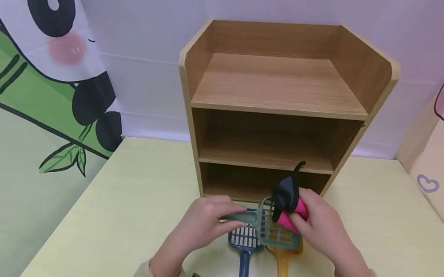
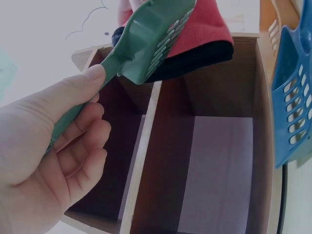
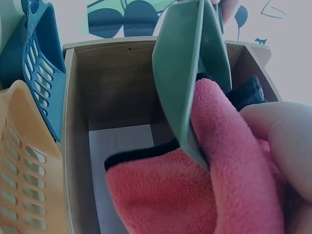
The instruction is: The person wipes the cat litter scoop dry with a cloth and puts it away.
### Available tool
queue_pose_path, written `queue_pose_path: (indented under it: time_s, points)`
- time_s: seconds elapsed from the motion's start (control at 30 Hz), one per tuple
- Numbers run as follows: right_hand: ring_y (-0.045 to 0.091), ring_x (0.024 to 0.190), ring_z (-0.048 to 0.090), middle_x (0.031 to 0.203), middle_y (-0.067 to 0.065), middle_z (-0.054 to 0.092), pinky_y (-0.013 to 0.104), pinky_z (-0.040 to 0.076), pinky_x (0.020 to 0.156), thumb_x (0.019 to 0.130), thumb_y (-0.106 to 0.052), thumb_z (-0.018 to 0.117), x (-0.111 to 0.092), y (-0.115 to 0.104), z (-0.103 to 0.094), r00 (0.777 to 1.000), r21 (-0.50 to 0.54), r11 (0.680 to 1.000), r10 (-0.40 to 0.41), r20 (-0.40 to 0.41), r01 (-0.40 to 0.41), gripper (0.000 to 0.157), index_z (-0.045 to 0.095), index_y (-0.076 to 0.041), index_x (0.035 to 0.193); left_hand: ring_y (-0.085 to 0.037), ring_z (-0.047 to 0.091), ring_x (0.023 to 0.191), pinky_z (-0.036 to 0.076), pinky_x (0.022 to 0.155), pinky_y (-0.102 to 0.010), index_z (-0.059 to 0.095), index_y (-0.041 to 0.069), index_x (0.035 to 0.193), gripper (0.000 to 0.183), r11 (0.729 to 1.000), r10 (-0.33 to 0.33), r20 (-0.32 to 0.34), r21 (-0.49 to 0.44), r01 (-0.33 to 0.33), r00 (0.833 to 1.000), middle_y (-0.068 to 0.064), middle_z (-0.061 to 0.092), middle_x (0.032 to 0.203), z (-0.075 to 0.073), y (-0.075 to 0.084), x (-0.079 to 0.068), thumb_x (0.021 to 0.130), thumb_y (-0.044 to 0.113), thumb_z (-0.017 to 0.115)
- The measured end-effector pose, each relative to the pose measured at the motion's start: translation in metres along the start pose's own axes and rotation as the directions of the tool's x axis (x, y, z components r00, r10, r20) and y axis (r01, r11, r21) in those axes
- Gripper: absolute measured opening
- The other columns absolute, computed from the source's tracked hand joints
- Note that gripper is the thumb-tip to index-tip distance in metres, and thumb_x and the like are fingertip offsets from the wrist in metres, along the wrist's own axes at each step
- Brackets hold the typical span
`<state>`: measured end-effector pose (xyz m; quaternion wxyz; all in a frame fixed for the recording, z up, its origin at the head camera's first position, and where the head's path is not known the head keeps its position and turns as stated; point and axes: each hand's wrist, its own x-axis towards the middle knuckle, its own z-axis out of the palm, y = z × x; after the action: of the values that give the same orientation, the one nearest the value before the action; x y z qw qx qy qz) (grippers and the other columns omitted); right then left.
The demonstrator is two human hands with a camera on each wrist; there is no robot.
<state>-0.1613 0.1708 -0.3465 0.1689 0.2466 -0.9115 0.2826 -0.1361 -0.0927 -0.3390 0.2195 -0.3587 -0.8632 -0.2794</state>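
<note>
My left hand (image 1: pixel 208 219) grips the handle of a green slotted litter scoop (image 1: pixel 280 238), held above the table with its basket toward the right. In my right hand (image 1: pixel 320 221) is a cleaning cloth (image 1: pixel 286 194), pink on one side and black on the other. The right wrist view shows the pink cloth (image 3: pixel 234 161) folded over the edge of the scoop's basket, touching it. Beneath the green scoop, a blue litter scoop (image 1: pixel 245 265) and an orange litter scoop (image 1: pixel 283 273) lie side by side, handles toward me.
A wooden shelf (image 1: pixel 283 84) with an open top and two lower compartments stands at the back of the pale table (image 1: pixel 138 219). Its bottom front edge is just beyond the scoops. Printed fabric (image 1: pixel 143 37) hangs behind it.
</note>
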Motion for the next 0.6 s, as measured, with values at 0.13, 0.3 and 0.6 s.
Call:
queue_pose_path:
  time_s: [0.13, 0.3, 0.6]
  points:
    - [0.014, 0.073, 0.051, 0.081, 0.0, 0.058, 0.029, 0.045, 0.062, 0.077, -0.003, 0.072, 0.001, 0.0, -0.005, 0.995, 0.062, 0.994, 0.094, 0.015, -0.095, 0.027, 0.059, -0.012, 0.1, -0.003, 0.055, 0.064, 0.044, 0.059, -0.009, 0.075, 0.011, 0.095, 0.027, 1.0, 0.014, -0.042, 0.028, -0.013, 0.999, 0.005, 0.069, 0.078, -0.003, 0.001, 0.001, 0.073, 0.026, 0.08]
    - [0.018, 0.075, 0.053, 0.082, 0.004, 0.06, 0.028, 0.047, 0.061, 0.08, -0.005, 0.07, 0.001, 0.0, -0.01, 0.984, 0.139, 0.974, 0.172, 0.05, -0.177, 0.028, 0.057, -0.01, 0.104, -0.002, 0.056, 0.064, 0.043, 0.059, -0.008, 0.075, 0.011, 0.095, 0.028, 0.998, 0.034, -0.072, 0.048, -0.031, 0.997, 0.005, 0.068, 0.078, -0.005, 0.0, 0.0, 0.071, 0.025, 0.082]
    - [0.019, 0.088, 0.058, 0.106, 0.005, 0.058, 0.03, 0.053, 0.066, 0.094, -0.026, 0.058, -0.002, 0.008, -0.033, 0.883, 0.469, 0.752, 0.433, 0.18, -0.464, 0.042, 0.046, -0.01, 0.13, -0.004, 0.059, 0.065, 0.045, 0.058, -0.008, 0.074, 0.008, 0.096, 0.028, 0.998, 0.066, -0.175, 0.026, -0.063, 0.982, 0.002, 0.07, 0.079, -0.013, -0.006, -0.002, 0.071, 0.018, 0.082]
